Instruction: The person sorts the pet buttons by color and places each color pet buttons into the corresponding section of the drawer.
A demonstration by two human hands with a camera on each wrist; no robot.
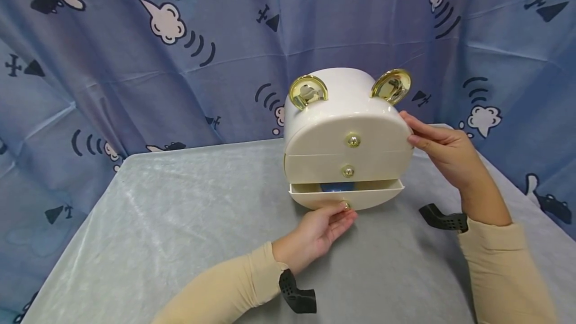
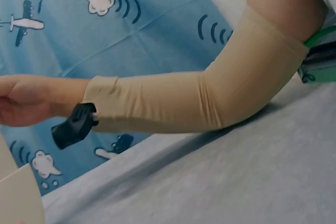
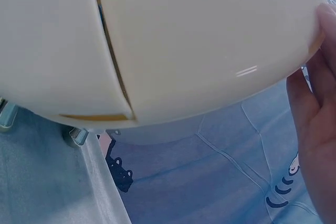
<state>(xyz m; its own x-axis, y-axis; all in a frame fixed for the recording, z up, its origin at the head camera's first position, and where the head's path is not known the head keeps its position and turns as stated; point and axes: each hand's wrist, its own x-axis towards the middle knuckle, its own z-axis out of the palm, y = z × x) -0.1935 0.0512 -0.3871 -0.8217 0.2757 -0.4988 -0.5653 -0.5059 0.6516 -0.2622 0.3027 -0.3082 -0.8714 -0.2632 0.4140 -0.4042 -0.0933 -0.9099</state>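
Observation:
A rounded cream-white drawer box (image 1: 378,129) with two gold ears and gold knobs stands on the cloth-covered table in the head view. Its bottom drawer (image 1: 310,198) is pulled partly out, and a blue thing (image 1: 337,187) shows inside. My left hand (image 1: 315,234) pinches the knob (image 1: 346,206) of that drawer between thumb and fingers. At the box's upper right side my right hand (image 1: 450,154) rests thumb and fingertips, nearly straight. The right wrist view shows the box's smooth surface (image 3: 210,40) up close, with part of the right hand (image 3: 320,114) at its edge.
A pale grey cloth covers the table (image 1: 180,214). Behind it hangs a blue patterned curtain (image 1: 234,54). Black curved mounts (image 1: 299,294) are worn at the cuffs. A green-edged object (image 2: 320,61) sits at the right edge of the left wrist view.

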